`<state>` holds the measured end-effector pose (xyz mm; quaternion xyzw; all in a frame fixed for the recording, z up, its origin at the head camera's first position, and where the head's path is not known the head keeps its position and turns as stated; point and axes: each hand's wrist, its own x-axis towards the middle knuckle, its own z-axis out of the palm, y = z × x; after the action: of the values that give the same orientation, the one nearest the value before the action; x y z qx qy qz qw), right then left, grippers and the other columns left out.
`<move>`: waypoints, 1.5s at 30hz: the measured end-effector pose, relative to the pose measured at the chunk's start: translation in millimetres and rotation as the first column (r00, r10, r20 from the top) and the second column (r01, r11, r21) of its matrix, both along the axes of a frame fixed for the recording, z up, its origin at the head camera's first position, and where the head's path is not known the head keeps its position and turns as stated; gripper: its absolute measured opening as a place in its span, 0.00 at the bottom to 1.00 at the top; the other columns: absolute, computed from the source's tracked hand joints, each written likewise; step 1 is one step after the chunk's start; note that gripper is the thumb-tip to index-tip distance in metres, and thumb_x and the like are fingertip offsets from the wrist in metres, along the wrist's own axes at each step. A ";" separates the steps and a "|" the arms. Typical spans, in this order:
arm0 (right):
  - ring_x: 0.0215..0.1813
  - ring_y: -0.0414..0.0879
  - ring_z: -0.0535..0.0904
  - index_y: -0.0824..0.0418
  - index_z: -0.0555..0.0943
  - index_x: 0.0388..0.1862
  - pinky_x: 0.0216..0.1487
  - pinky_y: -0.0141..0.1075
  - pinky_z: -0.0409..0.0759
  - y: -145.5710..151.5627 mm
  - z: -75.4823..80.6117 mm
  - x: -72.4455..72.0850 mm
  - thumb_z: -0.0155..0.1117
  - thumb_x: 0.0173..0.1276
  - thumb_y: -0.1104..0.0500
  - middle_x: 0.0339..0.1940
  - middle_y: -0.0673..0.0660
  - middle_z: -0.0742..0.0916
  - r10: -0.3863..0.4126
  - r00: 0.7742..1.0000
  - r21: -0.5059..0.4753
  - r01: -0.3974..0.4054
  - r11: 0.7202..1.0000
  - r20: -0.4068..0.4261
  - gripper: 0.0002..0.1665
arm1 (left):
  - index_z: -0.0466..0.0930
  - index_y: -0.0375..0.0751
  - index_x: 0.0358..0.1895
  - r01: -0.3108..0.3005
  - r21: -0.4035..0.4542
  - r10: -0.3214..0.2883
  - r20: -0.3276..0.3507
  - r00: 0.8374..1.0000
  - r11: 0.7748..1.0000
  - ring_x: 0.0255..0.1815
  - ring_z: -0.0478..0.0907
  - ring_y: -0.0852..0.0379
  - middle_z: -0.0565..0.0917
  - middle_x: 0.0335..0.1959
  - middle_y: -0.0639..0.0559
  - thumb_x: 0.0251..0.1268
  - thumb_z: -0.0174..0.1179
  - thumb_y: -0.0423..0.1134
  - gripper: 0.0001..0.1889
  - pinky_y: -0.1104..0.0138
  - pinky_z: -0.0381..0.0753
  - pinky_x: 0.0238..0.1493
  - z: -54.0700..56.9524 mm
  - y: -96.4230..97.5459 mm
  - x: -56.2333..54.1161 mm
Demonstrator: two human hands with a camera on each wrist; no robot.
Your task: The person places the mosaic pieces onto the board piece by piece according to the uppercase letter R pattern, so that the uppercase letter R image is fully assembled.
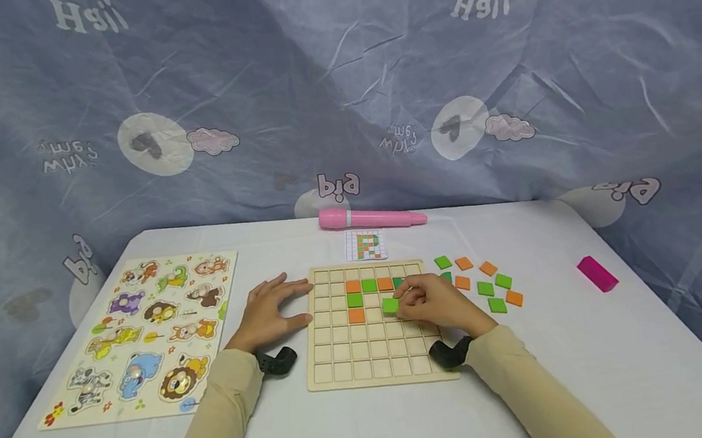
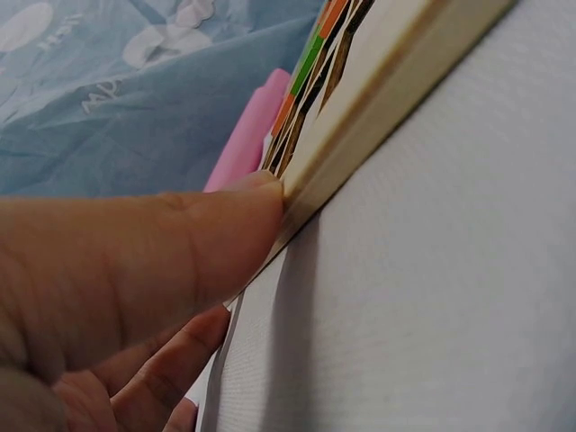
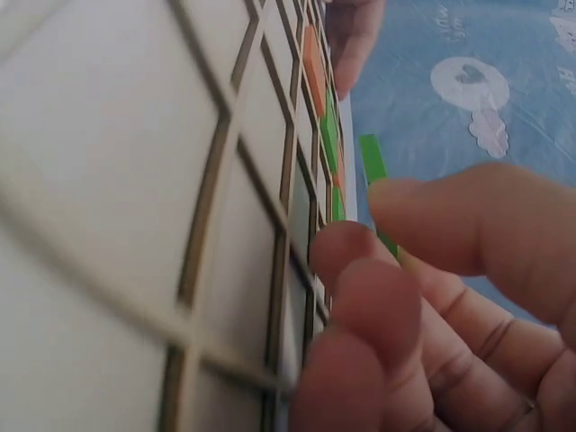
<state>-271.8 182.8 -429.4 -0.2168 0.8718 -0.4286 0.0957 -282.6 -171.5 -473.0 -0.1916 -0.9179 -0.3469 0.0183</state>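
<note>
Head view: green tile (image 1: 390, 306) pinched by right hand (image 1: 433, 303), held at its left over grid board (image 1: 361, 350); board edge touched by farther, spread-fingered left hand (image 1: 271, 313).

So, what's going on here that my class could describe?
A person's right hand pinches a light-green square tile above a pale wooden grid board, while the left hand touches the board's left edge. Orange and green square tiles fill part of one row and one column. Loose orange and green tiles lie to the board's right, and a small printed pattern card lies beyond it.
</note>
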 end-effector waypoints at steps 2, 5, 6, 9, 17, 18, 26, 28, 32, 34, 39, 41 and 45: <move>0.32 0.40 0.82 0.67 0.86 0.47 0.40 0.33 0.80 -4.5 0.5 -1.3 0.75 0.68 0.66 0.32 0.50 0.91 0.016 1.000 0.015 -0.016 1.000 -0.004 0.11 | 0.83 0.42 0.71 0.000 0.000 0.000 -0.001 1.000 1.000 0.86 0.57 0.34 0.79 0.75 0.44 0.64 0.75 0.46 0.32 0.37 0.43 0.86 -0.1 -0.1 0.1; 0.30 0.40 0.80 0.66 0.86 0.46 0.40 0.33 0.79 -11.2 1.3 -3.1 0.76 0.68 0.65 0.30 0.48 0.89 0.029 1.000 0.045 -0.029 0.999 -0.005 0.11 | 0.83 0.42 0.71 -0.001 0.000 0.001 -0.004 1.000 1.000 0.86 0.57 0.34 0.79 0.75 0.44 0.64 0.74 0.46 0.32 0.37 0.43 0.85 -0.3 -0.3 0.1; 0.29 0.40 0.79 0.65 0.86 0.46 0.40 0.33 0.79 -13.4 1.5 -3.6 0.77 0.68 0.65 0.29 0.48 0.88 0.032 0.999 0.057 -0.032 0.998 -0.005 0.10 | 0.83 0.42 0.71 0.000 0.001 0.001 -0.006 1.000 1.000 0.86 0.57 0.34 0.80 0.75 0.44 0.64 0.74 0.46 0.32 0.37 0.43 0.85 -0.4 -0.3 -0.1; 0.27 0.39 0.76 0.65 0.86 0.45 0.38 0.33 0.78 -19.1 1.3 -5.7 0.77 0.67 0.66 0.27 0.47 0.86 0.042 0.999 0.089 -0.041 0.995 -0.011 0.10 | 0.83 0.42 0.71 0.002 0.003 -0.002 -0.008 1.000 1.000 0.86 0.58 0.34 0.80 0.75 0.45 0.64 0.74 0.47 0.32 0.37 0.43 0.85 -1.1 -0.2 -0.8; 0.28 0.39 0.74 0.63 0.85 0.42 0.36 0.33 0.74 -28.9 2.2 -8.3 0.76 0.64 0.68 0.26 0.47 0.83 0.073 0.997 0.129 -0.071 0.989 -0.013 0.09 | 0.83 0.42 0.71 0.001 0.008 -0.001 -0.001 1.000 1.000 0.86 0.57 0.34 0.80 0.75 0.46 0.64 0.74 0.47 0.32 0.38 0.42 0.86 -0.5 -0.6 -0.8; 0.28 0.40 0.74 0.63 0.85 0.42 0.36 0.33 0.74 -29.9 2.2 -8.5 0.76 0.64 0.68 0.26 0.47 0.83 0.077 0.997 0.130 -0.074 0.989 -0.013 0.09 | 0.83 0.42 0.71 0.001 0.008 -0.001 0.002 1.000 1.000 0.86 0.57 0.34 0.80 0.75 0.46 0.64 0.74 0.46 0.32 0.38 0.42 0.86 -0.4 -0.5 -0.6; 0.29 0.40 0.74 0.63 0.85 0.42 0.37 0.33 0.76 -34.0 3.4 -8.1 0.76 0.64 0.68 0.27 0.48 0.82 0.072 0.997 0.145 -0.071 0.987 -0.001 0.09 | 0.83 0.42 0.71 0.001 0.003 -0.001 0.007 1.000 1.000 0.86 0.57 0.35 0.80 0.76 0.46 0.63 0.74 0.46 0.32 0.39 0.42 0.86 -0.3 -0.4 -1.5; 0.29 0.40 0.75 0.63 0.85 0.42 0.37 0.33 0.76 -34.3 3.8 -7.7 0.76 0.65 0.68 0.27 0.48 0.82 0.070 0.998 0.147 -0.069 0.987 -0.001 0.09 | 0.83 0.42 0.71 0.000 0.000 0.000 0.006 1.000 1.000 0.86 0.57 0.35 0.80 0.76 0.46 0.63 0.74 0.46 0.32 0.39 0.42 0.86 -0.7 -0.7 -1.6; 0.28 0.40 0.75 0.63 0.85 0.42 0.37 0.34 0.76 -34.5 4.1 -6.9 0.76 0.64 0.68 0.27 0.48 0.82 0.071 0.997 0.152 -0.070 0.986 -0.005 0.09 | 0.83 0.43 0.71 -0.003 -0.001 0.003 0.009 1.000 1.000 0.87 0.57 0.35 0.79 0.76 0.46 0.63 0.74 0.46 0.32 0.39 0.42 0.86 -1.1 -1.2 -1.5; 0.28 0.40 0.74 0.63 0.86 0.43 0.37 0.34 0.76 -34.6 4.3 -6.7 0.76 0.64 0.68 0.27 0.48 0.82 0.074 0.997 0.153 -0.072 0.986 -0.005 0.09 | 0.83 0.43 0.71 -0.003 -0.004 0.003 0.007 1.000 1.000 0.86 0.57 0.35 0.80 0.76 0.46 0.63 0.74 0.46 0.32 0.38 0.42 0.86 -1.0 -1.4 -1.4; 0.27 0.39 0.74 0.64 0.86 0.44 0.37 0.33 0.76 -33.8 4.4 -7.2 0.75 0.64 0.68 0.27 0.47 0.82 0.090 0.996 0.143 -0.089 0.986 0.001 0.10 | 0.83 0.43 0.71 -0.005 -0.004 0.005 0.007 1.000 1.000 0.86 0.57 0.35 0.80 0.76 0.46 0.63 0.74 0.46 0.32 0.38 0.42 0.86 -1.6 -1.5 -2.1; 0.28 0.39 0.74 0.64 0.86 0.44 0.37 0.32 0.76 -31.7 3.9 -7.9 0.75 0.64 0.68 0.28 0.48 0.83 0.106 0.994 0.128 -0.105 0.986 0.000 0.10 | 0.83 0.43 0.71 -0.005 -0.004 0.005 0.009 1.000 1.000 0.87 0.57 0.35 0.79 0.76 0.46 0.63 0.74 0.46 0.32 0.39 0.42 0.86 -1.7 -1.4 -2.2; 0.31 0.41 0.76 0.65 0.87 0.46 0.38 0.32 0.77 -22.5 2.6 -9.1 0.75 0.67 0.66 0.30 0.48 0.84 0.141 0.990 0.076 -0.141 0.987 0.013 0.10 | 0.83 0.42 0.71 -0.005 -0.003 0.005 0.014 1.000 1.000 0.87 0.57 0.35 0.79 0.76 0.46 0.63 0.74 0.46 0.32 0.39 0.42 0.86 -1.2 -1.1 -1.8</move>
<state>-280.9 160.3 -426.8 -0.2726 0.8698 -0.3877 0.1373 -284.5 -172.6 -474.2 -0.1868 -0.9191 -0.3468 0.0127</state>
